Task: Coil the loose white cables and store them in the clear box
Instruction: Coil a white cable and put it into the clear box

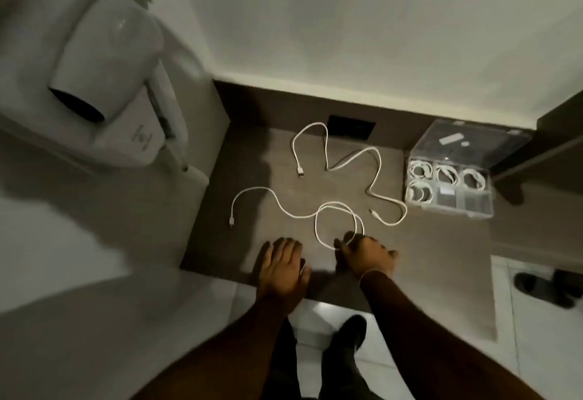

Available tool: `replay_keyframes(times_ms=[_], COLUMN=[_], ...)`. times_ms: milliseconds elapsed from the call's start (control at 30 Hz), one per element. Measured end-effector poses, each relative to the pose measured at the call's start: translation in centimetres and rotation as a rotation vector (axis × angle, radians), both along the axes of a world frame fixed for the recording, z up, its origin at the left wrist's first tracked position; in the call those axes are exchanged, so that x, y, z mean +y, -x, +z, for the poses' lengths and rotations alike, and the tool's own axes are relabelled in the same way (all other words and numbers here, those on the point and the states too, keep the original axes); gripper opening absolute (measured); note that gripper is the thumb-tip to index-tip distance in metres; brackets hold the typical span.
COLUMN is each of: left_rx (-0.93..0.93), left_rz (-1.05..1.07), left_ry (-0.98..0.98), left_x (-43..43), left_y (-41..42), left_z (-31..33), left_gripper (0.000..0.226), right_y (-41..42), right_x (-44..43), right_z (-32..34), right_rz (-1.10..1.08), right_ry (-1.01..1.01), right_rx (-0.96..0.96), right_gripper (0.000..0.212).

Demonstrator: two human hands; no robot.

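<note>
Two loose white cables lie on a brown counter (pixel 252 242). The near cable (pixel 284 207) runs from a plug at the left into a loop, and my right hand (pixel 367 254) pinches that loop at its near edge. My left hand (pixel 282 268) rests flat on the counter with its fingers apart, holding nothing. The far cable (pixel 372 160) snakes across the middle of the counter. A clear box (pixel 479 207) with compartments stands at the right with its lid (pixel 473 144) up. Several coiled white cables (pixel 448 174) fill its compartments.
A white wall-mounted hair dryer (pixel 107 90) hangs at the left. A dark square socket plate (pixel 350 127) sits at the back of the counter against the wall. Dark sandals (pixel 542 286) lie on the tiled floor at the right. My dark-clad legs (pixel 315 352) are below the counter edge.
</note>
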State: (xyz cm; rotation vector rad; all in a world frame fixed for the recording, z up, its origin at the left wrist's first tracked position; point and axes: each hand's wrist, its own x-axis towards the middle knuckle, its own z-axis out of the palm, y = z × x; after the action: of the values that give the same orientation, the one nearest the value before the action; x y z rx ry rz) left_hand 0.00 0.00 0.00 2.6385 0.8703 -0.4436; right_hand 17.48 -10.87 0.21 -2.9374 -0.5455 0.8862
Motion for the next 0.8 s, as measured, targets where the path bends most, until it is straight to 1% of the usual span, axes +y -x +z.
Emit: replay_keyframes(times_ms=[67, 167, 267, 333, 433, 500, 567, 600, 667, 700, 733, 767, 800], left_rx=[-0.019, -0.067, -0.14, -0.191, -0.273, -0.364, -0.459, -0.504, -0.593, -0.634, -0.677, -0.721, -0.775], left_rz=[0.02, 0.02, 0.014, 0.023, -0.016, -0.109, -0.189, -0.194, -0.116, -0.039, 0.042, 0.137, 0.241], left_ry=[-0.01, 0.005, -0.006, -0.015, 0.043, 0.051, 0.021, 0.0, -0.018, 0.026, 0.14, 0.306, 0.503], left_x=[0.3, 0.5, 0.9, 1.2, 1.3, 1.4, 1.0, 0.9, 0.9, 0.9, 0.9, 1.0, 1.1], left_y=[-0.9, -1.9, -3.0, -4.1, -6.2, -7.8, -9.2, -9.9, -10.9, -11.4, -11.8, -12.3, -12.6], left_z=[-0.2, 0.1, 0.9, 2.1, 4.1, 5.9, 8.2, 9.4, 12.0, 13.2, 14.3, 15.3, 16.3], left_gripper=[0.063, 0.063, 0.06, 0.059, 0.066, 0.07, 0.064, 0.056, 0.031, 0.019, 0.006, 0.009, 0.018], right_y=[-0.1, 0.4, 0.4, 0.1, -0.3, -0.9, -1.4, -1.7, -2.2, -2.3, -2.3, -2.1, -2.0], right_x=[0.5, 0.7, 0.4, 0.2, -0.4, -0.8, -1.1, -1.0, -0.8, -0.6, -0.4, -0.1, 0.2], right_z=[-0.6, -1.2, -1.0, -0.2, 2.3, 4.3, 6.6, 7.8, 10.4, 11.6, 12.8, 14.0, 15.1], right_rz=[-0.036, -0.123, -0.07, -0.042, -0.019, 0.024, 0.014, -0.01, -0.078, -0.119, -0.167, -0.222, -0.276], right_ry=[-0.015, -0.041, -0.053, -0.108, -0.294, -0.544, -0.853, -0.982, -1.165, -1.227, -1.287, -1.342, -1.373], right_rx=[-0.035, -0.009, -0.037, -0.097, -0.223, -0.295, -0.244, -0.189, -0.095, -0.033, 0.059, 0.185, 0.312], right_gripper=[0.043, 0.038, 0.032, 0.029, 0.024, 0.018, 0.012, 0.01, 0.009, 0.009, 0.009, 0.015, 0.025])
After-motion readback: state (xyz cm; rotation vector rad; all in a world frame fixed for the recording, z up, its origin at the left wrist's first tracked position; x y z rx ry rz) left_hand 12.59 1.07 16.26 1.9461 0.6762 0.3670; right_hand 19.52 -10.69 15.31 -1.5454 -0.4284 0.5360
